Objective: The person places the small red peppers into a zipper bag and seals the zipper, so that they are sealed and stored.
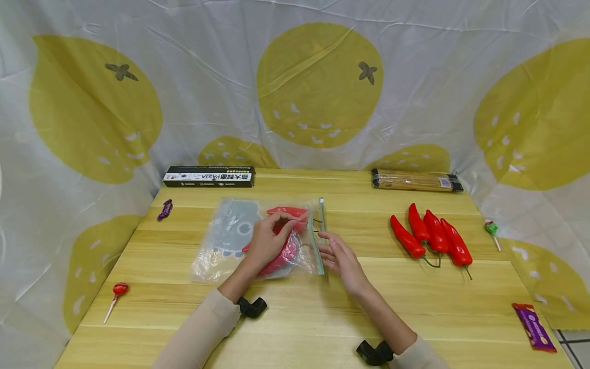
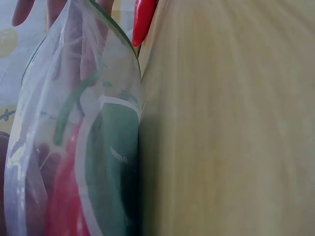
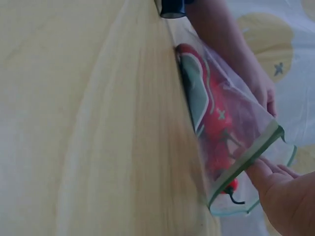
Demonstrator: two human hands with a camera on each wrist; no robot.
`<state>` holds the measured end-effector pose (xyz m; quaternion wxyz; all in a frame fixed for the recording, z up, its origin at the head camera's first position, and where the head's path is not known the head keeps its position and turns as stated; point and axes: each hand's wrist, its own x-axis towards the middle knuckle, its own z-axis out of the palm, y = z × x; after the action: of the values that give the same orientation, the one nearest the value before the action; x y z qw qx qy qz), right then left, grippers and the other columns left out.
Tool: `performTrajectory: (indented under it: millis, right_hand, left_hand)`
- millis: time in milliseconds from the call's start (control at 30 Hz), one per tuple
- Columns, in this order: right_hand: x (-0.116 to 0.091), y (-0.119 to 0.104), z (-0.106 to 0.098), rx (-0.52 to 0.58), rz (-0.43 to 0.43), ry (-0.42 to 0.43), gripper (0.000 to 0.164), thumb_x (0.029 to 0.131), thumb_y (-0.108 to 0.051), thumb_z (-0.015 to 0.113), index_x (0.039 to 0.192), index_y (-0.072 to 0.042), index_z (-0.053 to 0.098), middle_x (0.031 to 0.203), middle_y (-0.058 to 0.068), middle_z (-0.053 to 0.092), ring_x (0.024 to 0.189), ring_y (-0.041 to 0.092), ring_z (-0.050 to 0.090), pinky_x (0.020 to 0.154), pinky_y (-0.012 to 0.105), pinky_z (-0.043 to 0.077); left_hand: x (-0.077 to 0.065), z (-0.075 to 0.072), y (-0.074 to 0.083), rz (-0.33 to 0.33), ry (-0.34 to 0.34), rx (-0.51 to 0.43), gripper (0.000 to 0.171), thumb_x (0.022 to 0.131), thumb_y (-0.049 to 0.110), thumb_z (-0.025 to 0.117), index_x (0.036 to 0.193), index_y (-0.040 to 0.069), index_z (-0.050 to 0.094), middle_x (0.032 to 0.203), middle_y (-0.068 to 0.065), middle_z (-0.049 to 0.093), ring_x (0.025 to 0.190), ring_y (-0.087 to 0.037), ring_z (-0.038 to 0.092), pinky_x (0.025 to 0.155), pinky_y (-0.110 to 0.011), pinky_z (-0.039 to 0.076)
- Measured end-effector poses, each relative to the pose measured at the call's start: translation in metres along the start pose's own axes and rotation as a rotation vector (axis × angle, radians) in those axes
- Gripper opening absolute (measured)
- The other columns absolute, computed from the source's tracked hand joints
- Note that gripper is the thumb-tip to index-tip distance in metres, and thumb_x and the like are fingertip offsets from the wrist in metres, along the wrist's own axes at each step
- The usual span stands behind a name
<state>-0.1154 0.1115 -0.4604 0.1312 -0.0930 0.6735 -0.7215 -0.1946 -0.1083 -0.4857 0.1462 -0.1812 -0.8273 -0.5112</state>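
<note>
A clear zip bag [image 1: 213, 264] with a grey-blue print and a green zip edge lies on the table, with several red chili peppers [image 1: 276, 264] inside. My left hand [image 1: 267, 241] pinches the upper plastic near the mouth, lifting it. At the bag's mouth is my right hand [image 1: 343, 261], fingers extended against the green edge. The right wrist view shows the mouth gaping, a pepper stem [image 3: 236, 199] poking toward it and my right fingertips partly behind the plastic. In the left wrist view, the raised plastic [image 2: 64, 64] covers part of the right fingers.
Several loose red peppers [image 1: 433, 230] lie to the right. At the back are a black pasta box [image 1: 209, 177] and a spaghetti pack [image 1: 417, 180]. Lollipops [image 1: 121, 289], a purple candy [image 1: 165, 210] and a purple snack bar [image 1: 533, 327] sit near the sides.
</note>
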Motion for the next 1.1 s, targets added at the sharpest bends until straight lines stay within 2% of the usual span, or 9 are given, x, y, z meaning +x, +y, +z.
performTrajectory:
  millis: [200,267,367,467,667,767,867,967,1100]
  right_hand:
    - [-0.002,-0.001,-0.01,0.021,-0.019,-0.011,0.06,0.105,-0.05,0.024,0.146,-0.007,0.034,0.14,0.026,0.05,0.13,0.038,0.05,0.107,0.046,0.042]
    - [-0.006,-0.002,-0.019,0.036,-0.046,0.013,0.058,0.106,-0.046,0.026,0.146,-0.005,0.035,0.14,0.028,0.049,0.13,0.041,0.05,0.105,0.044,0.044]
    - [-0.016,-0.002,-0.039,0.007,-0.096,0.083,0.05,0.106,-0.038,0.035,0.142,-0.003,0.037,0.135,0.027,0.053,0.126,0.042,0.052,0.101,0.042,0.048]
    - [-0.03,-0.003,-0.064,-0.137,-0.138,0.209,0.043,0.103,-0.029,0.047,0.138,-0.003,0.043,0.126,0.021,0.059,0.116,0.032,0.061,0.093,0.035,0.054]
    - [-0.06,-0.01,-0.117,-0.529,-0.145,0.462,0.034,0.096,-0.023,0.062,0.127,-0.008,0.057,0.118,0.014,0.065,0.101,0.004,0.064,0.085,0.01,0.049]
    - [-0.074,-0.012,-0.141,-0.672,-0.125,0.583,0.033,0.093,-0.024,0.066,0.123,-0.01,0.062,0.114,0.011,0.068,0.093,-0.004,0.061,0.081,0.004,0.046]
    - [-0.087,-0.011,-0.159,-0.751,-0.061,0.676,0.035,0.09,-0.029,0.071,0.119,-0.01,0.064,0.11,0.01,0.069,0.085,-0.01,0.059,0.074,0.003,0.045]
    - [-0.096,-0.01,-0.171,-0.789,0.036,0.687,0.041,0.088,-0.036,0.071,0.12,-0.011,0.064,0.111,0.01,0.069,0.08,-0.014,0.056,0.069,0.004,0.045]
    - [-0.1,-0.008,-0.179,-0.831,0.146,0.645,0.049,0.088,-0.044,0.07,0.122,-0.009,0.063,0.115,0.015,0.068,0.076,-0.018,0.051,0.065,0.006,0.045]
  left_hand:
    - [0.0,0.002,0.0,-0.037,0.013,-0.024,0.016,0.091,0.038,0.066,0.098,0.023,0.069,0.093,0.007,0.073,0.087,-0.009,0.067,0.077,-0.024,0.054]
    - [0.0,0.002,-0.002,-0.064,0.023,-0.052,0.018,0.091,0.037,0.066,0.099,0.021,0.069,0.094,0.005,0.073,0.088,-0.011,0.068,0.077,-0.023,0.054]
    - [0.0,-0.001,0.007,-0.092,0.028,-0.073,0.017,0.092,0.029,0.067,0.1,0.014,0.069,0.094,-0.001,0.073,0.089,-0.016,0.068,0.078,-0.022,0.054]
    - [0.0,-0.001,0.008,-0.101,0.02,-0.078,0.016,0.092,0.024,0.067,0.101,0.011,0.069,0.096,-0.004,0.073,0.091,-0.019,0.069,0.078,-0.024,0.055]
    - [0.0,0.0,-0.002,-0.094,0.016,-0.088,0.018,0.091,0.038,0.066,0.1,0.023,0.068,0.095,0.006,0.072,0.09,-0.011,0.068,0.078,-0.022,0.054]
    - [0.0,0.0,0.001,-0.098,0.019,-0.06,0.017,0.091,0.041,0.065,0.099,0.026,0.068,0.094,0.009,0.072,0.089,-0.008,0.067,0.077,-0.023,0.054]
    - [-0.001,0.0,0.006,-0.11,0.021,-0.015,0.016,0.091,0.042,0.065,0.098,0.028,0.068,0.093,0.011,0.072,0.088,-0.007,0.066,0.076,-0.026,0.053]
    - [-0.003,0.0,0.011,-0.134,0.026,0.011,0.015,0.091,0.042,0.066,0.099,0.029,0.067,0.094,0.011,0.072,0.089,-0.008,0.066,0.077,-0.029,0.052]
    - [-0.005,0.0,0.013,-0.17,0.034,0.006,0.016,0.091,0.043,0.066,0.099,0.029,0.067,0.095,0.012,0.071,0.091,-0.007,0.065,0.08,-0.03,0.053]
